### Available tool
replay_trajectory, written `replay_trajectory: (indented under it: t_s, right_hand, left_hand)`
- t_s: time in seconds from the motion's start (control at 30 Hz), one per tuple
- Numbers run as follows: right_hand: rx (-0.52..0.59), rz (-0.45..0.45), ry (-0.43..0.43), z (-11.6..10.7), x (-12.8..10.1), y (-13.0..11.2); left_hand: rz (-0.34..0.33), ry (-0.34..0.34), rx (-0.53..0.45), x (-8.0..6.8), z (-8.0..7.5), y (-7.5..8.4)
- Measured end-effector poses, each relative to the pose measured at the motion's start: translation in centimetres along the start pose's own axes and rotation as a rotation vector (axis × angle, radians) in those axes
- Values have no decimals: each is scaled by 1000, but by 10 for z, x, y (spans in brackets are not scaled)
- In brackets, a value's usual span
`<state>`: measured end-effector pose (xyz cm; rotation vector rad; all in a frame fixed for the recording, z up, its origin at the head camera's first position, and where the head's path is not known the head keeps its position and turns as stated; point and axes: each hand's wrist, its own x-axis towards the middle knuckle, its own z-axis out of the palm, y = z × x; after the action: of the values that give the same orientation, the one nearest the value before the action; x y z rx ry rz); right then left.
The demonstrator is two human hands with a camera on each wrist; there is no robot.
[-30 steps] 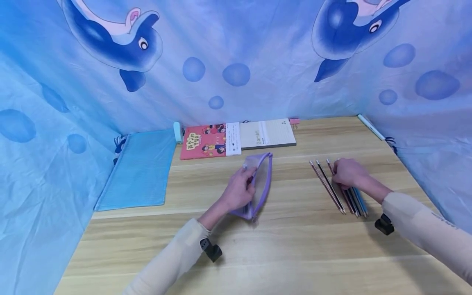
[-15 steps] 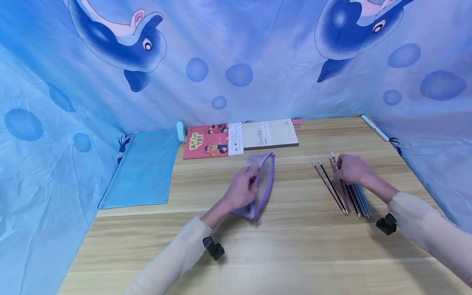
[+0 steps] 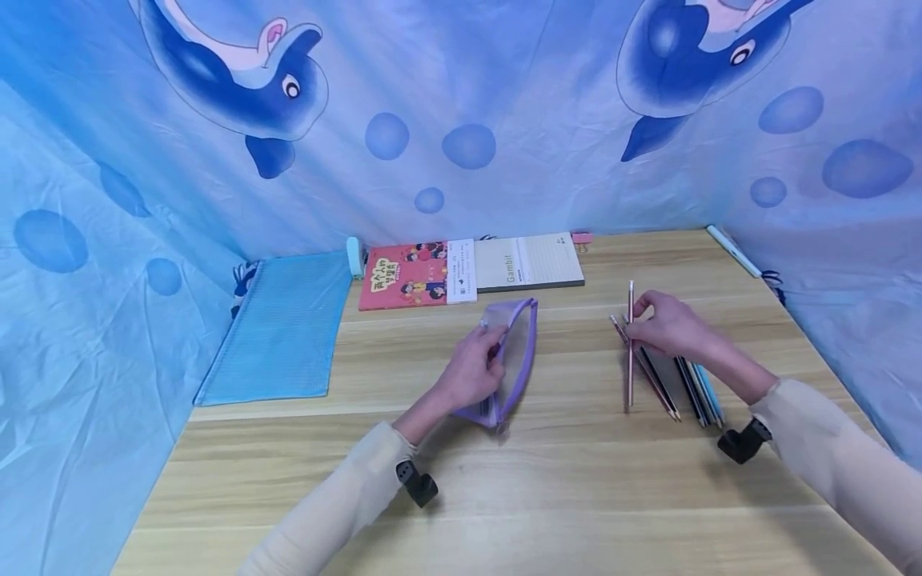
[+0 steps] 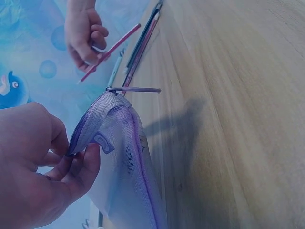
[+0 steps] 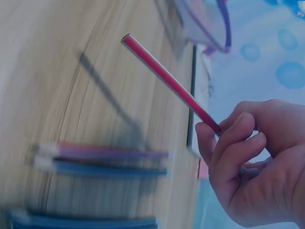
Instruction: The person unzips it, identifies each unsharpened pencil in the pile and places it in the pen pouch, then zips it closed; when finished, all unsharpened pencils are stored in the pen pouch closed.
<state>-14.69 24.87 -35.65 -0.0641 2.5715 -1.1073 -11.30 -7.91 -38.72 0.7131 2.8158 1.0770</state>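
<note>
The left hand (image 3: 471, 370) pinches the rim of the purple zippered pouch (image 3: 531, 352), holding its mouth parted beside the fingers. The right hand (image 3: 670, 326) grasps a red pencil (image 5: 171, 82) toward one end, leaving the shaft clear of the surface (image 3: 562, 480); other pencils (image 3: 691, 392) lie near that hand.

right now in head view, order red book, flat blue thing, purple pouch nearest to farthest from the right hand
From the right hand:
1. Purple pouch, in the left hand
2. Red book, farther left, back
3. Flat blue thing, far left
</note>
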Motion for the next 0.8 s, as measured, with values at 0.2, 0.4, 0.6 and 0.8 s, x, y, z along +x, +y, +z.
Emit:
replay_trajectory:
  t_s: [0.2,0.4,0.6,0.8]
  right_hand:
    - [207,6,-7,17,3,-24]
    - [363,-14,-5,38,10,-46]
    - [462,-10,17,62,15,-62]
    - [507,-32,9,83,19,-71]
  left_hand:
    - [-9,-1,-15,0,-2,1]
    - [-8,6,-35,-1,-3,1]
    - [1,13,-24,0,-4,1]
    - [12,16,-13,2,-3,1]
